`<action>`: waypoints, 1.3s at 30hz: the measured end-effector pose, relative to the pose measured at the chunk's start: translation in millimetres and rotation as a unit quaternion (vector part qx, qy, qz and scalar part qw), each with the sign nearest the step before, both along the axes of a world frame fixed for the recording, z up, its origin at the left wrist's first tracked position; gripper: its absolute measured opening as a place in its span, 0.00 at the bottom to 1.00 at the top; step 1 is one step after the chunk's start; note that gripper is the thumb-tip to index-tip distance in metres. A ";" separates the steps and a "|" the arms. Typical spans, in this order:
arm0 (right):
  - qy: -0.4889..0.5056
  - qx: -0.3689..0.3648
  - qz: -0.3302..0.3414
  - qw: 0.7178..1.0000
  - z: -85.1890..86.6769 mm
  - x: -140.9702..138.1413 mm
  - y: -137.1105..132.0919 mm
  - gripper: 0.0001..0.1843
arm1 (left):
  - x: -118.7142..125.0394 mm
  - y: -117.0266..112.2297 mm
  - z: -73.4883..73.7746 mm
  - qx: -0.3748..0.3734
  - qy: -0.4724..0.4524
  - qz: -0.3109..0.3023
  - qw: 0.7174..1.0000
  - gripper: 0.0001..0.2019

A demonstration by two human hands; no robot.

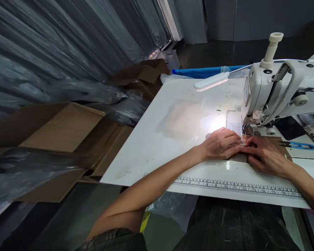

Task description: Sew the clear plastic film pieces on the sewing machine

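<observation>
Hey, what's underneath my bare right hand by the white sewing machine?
Around your right hand, a flat brown panel and the white, ruler-marked tabletop show. Whatever lies directly beneath it is covered, so I can't tell.

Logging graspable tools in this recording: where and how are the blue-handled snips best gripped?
Probably pinch the blue-handled snips across the handle, from above on the near side; they lie flat, dark blades pointing left.
</observation>
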State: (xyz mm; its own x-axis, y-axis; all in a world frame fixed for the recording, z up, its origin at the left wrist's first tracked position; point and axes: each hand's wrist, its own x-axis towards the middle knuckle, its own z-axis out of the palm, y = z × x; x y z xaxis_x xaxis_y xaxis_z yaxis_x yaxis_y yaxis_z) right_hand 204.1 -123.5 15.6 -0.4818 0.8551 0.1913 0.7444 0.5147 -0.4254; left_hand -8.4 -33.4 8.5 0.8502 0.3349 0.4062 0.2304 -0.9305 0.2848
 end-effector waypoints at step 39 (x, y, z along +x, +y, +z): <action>0.307 -0.193 -0.141 0.921 4.2 -21.8 0.9 0.24 | 0.4 24.8 26.7 -0.348 0.046 -0.052 0.935 0.09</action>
State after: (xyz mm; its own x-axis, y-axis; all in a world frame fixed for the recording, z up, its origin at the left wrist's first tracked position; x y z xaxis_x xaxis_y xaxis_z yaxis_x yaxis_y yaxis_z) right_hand 182.3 -122.6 19.8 -0.1325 0.9911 0.0097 0.3837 0.0603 -0.9215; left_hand -8.0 -8.6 35.2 0.9136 0.4042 0.0451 0.2015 -0.5461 0.8132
